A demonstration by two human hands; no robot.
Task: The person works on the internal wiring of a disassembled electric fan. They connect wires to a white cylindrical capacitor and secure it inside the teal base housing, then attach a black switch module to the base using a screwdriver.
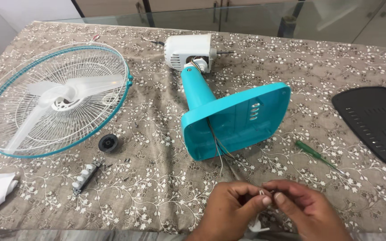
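While I pinch: both hands closed on thin wire ends
Left hand (233, 203): fingertips shut on thin wire ends (263, 192)
Right hand (304, 205): likewise pinching
Turquoise plastic fan base (237, 118): wires' source
Advice: I'd keep slack, grip near tips

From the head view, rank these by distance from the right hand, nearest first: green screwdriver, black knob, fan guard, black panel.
1. Green screwdriver: just up and to the right of the right hand.
2. Black panel: far right of the table.
3. Black knob: left, past the left hand.
4. Fan guard: far left.
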